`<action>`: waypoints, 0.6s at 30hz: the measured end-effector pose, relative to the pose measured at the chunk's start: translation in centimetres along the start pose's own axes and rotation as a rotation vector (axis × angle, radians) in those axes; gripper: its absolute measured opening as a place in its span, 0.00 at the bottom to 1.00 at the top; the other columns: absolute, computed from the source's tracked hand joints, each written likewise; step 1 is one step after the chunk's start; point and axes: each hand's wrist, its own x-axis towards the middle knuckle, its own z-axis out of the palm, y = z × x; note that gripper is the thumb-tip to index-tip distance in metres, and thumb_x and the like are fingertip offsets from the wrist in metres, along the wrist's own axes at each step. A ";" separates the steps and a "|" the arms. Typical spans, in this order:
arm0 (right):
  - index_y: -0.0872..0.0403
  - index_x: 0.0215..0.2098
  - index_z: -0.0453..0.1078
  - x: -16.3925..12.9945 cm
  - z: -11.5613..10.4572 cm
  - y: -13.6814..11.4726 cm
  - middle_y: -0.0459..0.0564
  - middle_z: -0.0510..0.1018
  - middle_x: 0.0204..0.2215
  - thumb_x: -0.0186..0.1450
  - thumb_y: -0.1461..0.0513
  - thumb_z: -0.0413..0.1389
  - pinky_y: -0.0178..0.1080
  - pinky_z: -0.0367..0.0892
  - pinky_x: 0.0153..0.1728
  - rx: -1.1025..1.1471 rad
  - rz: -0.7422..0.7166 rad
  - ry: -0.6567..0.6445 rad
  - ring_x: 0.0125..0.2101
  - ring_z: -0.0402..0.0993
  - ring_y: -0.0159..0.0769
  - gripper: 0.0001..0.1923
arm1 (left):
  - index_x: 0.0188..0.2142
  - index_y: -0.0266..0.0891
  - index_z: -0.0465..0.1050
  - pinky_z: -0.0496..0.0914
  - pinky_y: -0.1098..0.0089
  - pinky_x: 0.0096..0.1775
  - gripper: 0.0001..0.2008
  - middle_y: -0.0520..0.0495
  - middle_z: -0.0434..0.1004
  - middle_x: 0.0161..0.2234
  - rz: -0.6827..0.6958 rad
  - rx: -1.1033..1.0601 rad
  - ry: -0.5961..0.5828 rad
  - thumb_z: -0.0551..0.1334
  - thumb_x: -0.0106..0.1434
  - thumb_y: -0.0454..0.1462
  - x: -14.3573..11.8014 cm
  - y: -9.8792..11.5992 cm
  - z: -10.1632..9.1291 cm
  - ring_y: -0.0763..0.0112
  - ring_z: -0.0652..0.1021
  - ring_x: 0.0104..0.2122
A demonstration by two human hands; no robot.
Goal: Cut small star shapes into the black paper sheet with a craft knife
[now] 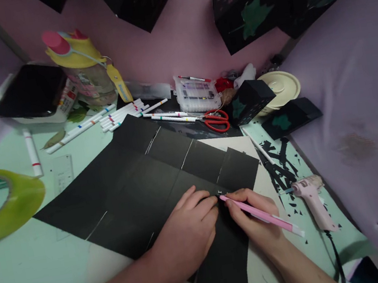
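A large sheet of black card (137, 179) lies at an angle in front of me, with cut slits and pale lines along its edges. My left hand (192, 228) rests flat on the card, fingers stretched towards the right. Close beside those fingertips, my right hand (258, 219) grips a slim pink craft knife (259, 214) like a pen. The knife's tip meets the card by a small pale nick; the blade itself is too small to make out. Beneath the card, a whitish board (242, 147) shows at the right.
Black scraps (282, 164) and a pink glue gun (313, 203) lie at right. Red-handled scissors (216, 121), several white markers (123, 115) and a clear case (197, 92) are behind the card. A yellow-green tape roll (25, 202) is at left. Black boxes (255, 5) hang overhead.
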 end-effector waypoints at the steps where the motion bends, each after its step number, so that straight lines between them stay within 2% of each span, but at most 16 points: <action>1: 0.51 0.31 0.73 0.0 0.0 0.0 0.48 0.80 0.26 0.61 0.66 0.59 0.36 0.71 0.27 -0.004 0.005 -0.001 0.25 0.77 0.35 0.03 | 0.44 0.37 0.72 0.60 0.56 0.61 0.11 0.48 0.76 0.45 0.001 0.000 0.002 0.53 0.65 0.30 0.0 0.0 0.0 0.64 0.71 0.49; 11: 0.52 0.30 0.73 -0.1 0.2 -0.2 0.48 0.79 0.24 0.62 0.65 0.58 0.35 0.69 0.25 -0.026 0.015 0.002 0.23 0.75 0.34 0.03 | 0.44 0.37 0.72 0.61 0.55 0.60 0.12 0.48 0.77 0.44 0.003 -0.001 0.012 0.53 0.65 0.30 0.0 0.0 -0.1 0.64 0.72 0.49; 18: 0.54 0.27 0.72 -0.1 0.3 -0.2 0.45 0.78 0.22 0.61 0.65 0.59 0.31 0.67 0.22 -0.046 0.018 0.019 0.20 0.73 0.30 0.04 | 0.44 0.37 0.71 0.61 0.54 0.60 0.12 0.48 0.76 0.45 -0.011 -0.002 -0.052 0.53 0.64 0.29 0.1 0.0 0.0 0.63 0.71 0.49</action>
